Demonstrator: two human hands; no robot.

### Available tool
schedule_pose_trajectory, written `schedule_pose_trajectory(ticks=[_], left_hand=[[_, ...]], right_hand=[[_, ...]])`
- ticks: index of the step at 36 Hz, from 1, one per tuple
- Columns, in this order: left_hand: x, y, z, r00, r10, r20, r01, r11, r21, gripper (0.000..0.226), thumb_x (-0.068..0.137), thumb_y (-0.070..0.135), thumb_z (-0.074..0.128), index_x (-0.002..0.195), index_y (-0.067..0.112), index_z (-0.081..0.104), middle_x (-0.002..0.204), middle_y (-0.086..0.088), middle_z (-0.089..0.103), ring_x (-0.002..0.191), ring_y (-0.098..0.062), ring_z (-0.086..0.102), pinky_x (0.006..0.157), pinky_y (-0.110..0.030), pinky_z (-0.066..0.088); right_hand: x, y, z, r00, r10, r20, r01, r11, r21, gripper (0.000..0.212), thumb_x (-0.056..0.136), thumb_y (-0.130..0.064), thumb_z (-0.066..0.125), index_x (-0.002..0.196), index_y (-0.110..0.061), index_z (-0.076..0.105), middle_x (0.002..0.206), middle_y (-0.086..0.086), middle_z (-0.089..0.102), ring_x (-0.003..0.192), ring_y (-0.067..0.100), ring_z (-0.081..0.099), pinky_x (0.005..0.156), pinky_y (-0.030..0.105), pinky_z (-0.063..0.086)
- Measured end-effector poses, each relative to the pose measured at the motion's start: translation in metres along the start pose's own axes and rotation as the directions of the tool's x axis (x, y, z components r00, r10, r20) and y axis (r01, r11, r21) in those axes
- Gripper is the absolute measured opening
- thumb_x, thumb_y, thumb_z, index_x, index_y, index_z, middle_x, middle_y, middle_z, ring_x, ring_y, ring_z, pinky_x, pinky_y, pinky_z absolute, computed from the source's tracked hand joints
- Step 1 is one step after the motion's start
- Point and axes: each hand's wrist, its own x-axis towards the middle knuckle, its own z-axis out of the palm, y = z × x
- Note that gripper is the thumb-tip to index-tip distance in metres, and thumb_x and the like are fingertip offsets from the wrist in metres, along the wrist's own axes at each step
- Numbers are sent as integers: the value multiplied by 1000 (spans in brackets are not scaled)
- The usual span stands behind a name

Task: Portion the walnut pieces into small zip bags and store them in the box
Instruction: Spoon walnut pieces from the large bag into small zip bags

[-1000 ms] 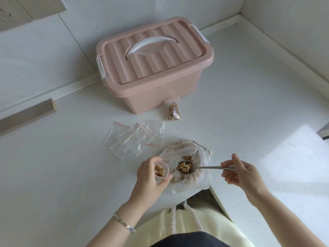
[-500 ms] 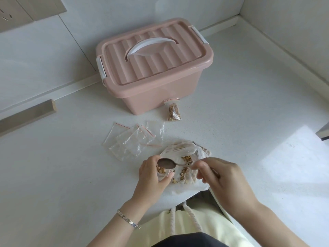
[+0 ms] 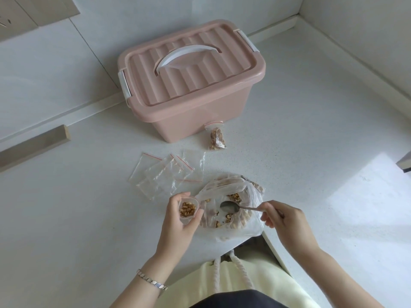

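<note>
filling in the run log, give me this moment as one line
step: scooping | left hand: holds small zip bag with walnuts | right hand: holds empty spoon in big bag | box: closed

- Box (image 3: 191, 107), lid on: back centre of counter (image 3: 311, 152), against the wall.
- Filled zip bag (image 3: 216, 138): just before the box's front face, towards its right end.
- Empty zip bags (image 3: 164, 174): overlapping heap, before and left of the filled one.
- Bulk walnut bag (image 3: 251, 223): at the counter's near edge, right of the heap.
- Small zip bag (image 3: 188, 208): held in left hand (image 3: 178, 227), at the bulk bag's left side.
- Spoon (image 3: 229, 206): bowl inside the bulk bag's mouth, handle running right into right hand (image 3: 282, 221).
</note>
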Motion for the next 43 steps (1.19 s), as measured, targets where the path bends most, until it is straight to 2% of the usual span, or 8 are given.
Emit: schedule_pose_trajectory(ticks=[4, 9, 14, 17, 21, 28, 36, 43], left_hand=[[1, 2, -2, 1000, 4, 3, -5, 1000, 7, 38, 81, 18, 68, 102, 37, 43, 115, 22, 49, 112, 7, 44, 85, 5, 26], [2, -2, 0, 1000, -14, 2, 14, 1000, -6, 38, 81, 16, 68, 99, 38, 43, 115, 14, 53, 119, -7, 45, 88, 4, 27], [3, -3, 1, 1000, -5, 18, 5, 1000, 0, 37, 81, 17, 68, 98, 38, 43, 118, 11, 53, 121, -10, 45, 89, 5, 27], [3, -2, 1, 1000, 10, 4, -10, 1000, 5, 38, 81, 15, 68, 98, 38, 43, 118, 10, 54, 117, -5, 46, 88, 4, 27], [3, -1, -1, 1000, 31, -1, -31, 1000, -1, 39, 81, 14, 68, 99, 36, 43, 117, 7, 53, 112, 11, 44, 85, 4, 26], [5, -4, 3, 996, 75, 38, -77, 996, 51, 35, 80, 18, 68, 98, 35, 44, 108, 5, 55, 110, -8, 50, 88, -3, 33], [10, -2, 16, 978, 106, 177, -146, 962, 229, 35, 80, 19, 69, 103, 25, 43, 104, 10, 49, 106, -8, 42, 84, 2, 27], [18, 5, 24, 974, 82, 209, -147, 936, 320, 38, 82, 21, 67, 113, 13, 46, 104, 7, 44, 102, -10, 39, 84, -14, 29]], right_hand=[[4, 8, 12, 990, 109, 86, -120, 983, 141, 27, 90, -16, 54, 69, -25, 68, 60, 3, 64, 53, 8, 58, 58, 23, 51], [9, 13, 24, 948, 241, 207, -283, 936, 210, 32, 94, -26, 45, 73, -18, 68, 58, 3, 65, 54, 17, 61, 59, 30, 53], [12, 7, 29, 881, 361, 305, -442, 859, 260, 37, 96, -27, 42, 78, -5, 66, 61, 11, 64, 51, 18, 59, 55, 25, 52], [14, 6, 27, 860, 415, 298, -499, 808, 314, 38, 97, -26, 41, 78, -2, 66, 60, 12, 63, 49, 18, 57, 50, 22, 51], [14, 10, 18, 840, 474, 264, -542, 743, 392, 40, 97, -26, 41, 79, 0, 65, 58, 12, 63, 47, 16, 57, 48, 21, 50], [14, 20, -5, 834, 515, 200, -547, 719, 429, 42, 97, -30, 39, 85, 1, 65, 63, 14, 63, 55, 21, 56, 53, 24, 49], [16, 16, -27, 871, 479, 106, -469, 750, 467, 42, 97, -32, 38, 83, -2, 65, 61, 11, 64, 54, 19, 57, 53, 25, 50], [21, -8, -45, 935, 355, -10, -310, 827, 469, 46, 96, -33, 38, 75, -2, 64, 51, 7, 61, 45, 16, 53, 48, 26, 44]])
